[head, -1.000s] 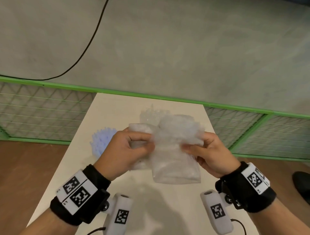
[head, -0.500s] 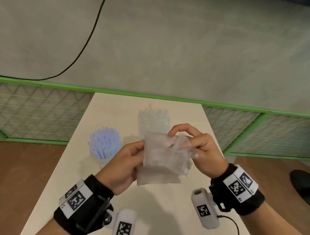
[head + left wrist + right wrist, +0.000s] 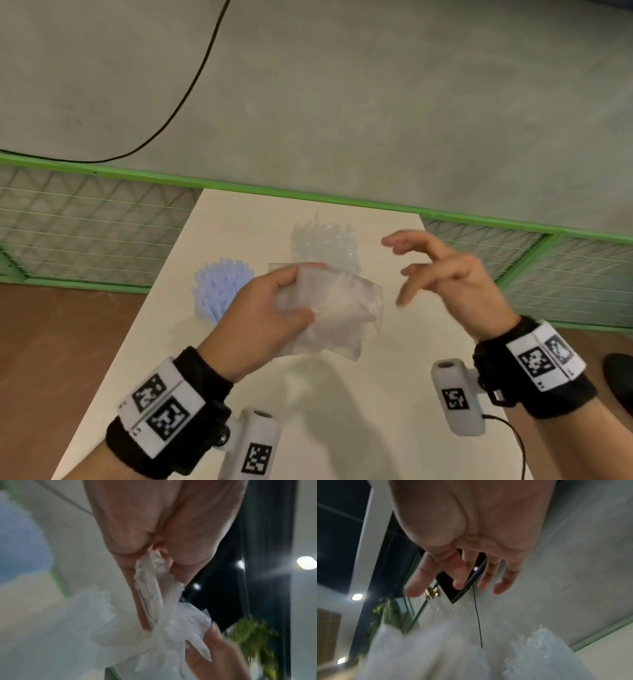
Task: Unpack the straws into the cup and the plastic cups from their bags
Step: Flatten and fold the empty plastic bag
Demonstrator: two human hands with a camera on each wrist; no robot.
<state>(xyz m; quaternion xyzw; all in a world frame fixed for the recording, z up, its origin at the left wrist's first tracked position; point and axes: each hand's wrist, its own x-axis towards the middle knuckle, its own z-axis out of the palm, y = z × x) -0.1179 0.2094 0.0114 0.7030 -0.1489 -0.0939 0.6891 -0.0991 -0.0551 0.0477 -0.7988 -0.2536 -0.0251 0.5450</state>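
1. Holding the crumpled clear bag (image 3: 337,308) up over the counter (image 3: 342,411) with our left hand (image 3: 263,318), thumb and fingers curled around its left side. The left wrist view shows the plastic bunched up between the fingers (image 3: 145,601).
2. Our right hand (image 3: 448,274) is up in the air just right of the bag, not touching it, fingers spread loose and a bit curled, nothing in it. The right wrist view backs that up, palm out and no plastic in it.
3. The blue straws (image 3: 222,284) are standing up in a cup on the counter, just left of our left hand; the cup itself is mostly hidden.
4. The stack of clear plastic cups (image 3: 323,243) sits on the counter behind the bag, toward the far edge. It's kinda blurry, so we can't tell whether there's any wrap on it.
5. Behind the counter there's a green fence rail (image 3: 308,197), and a black cable (image 3: 191,85) runs across the grey floor.
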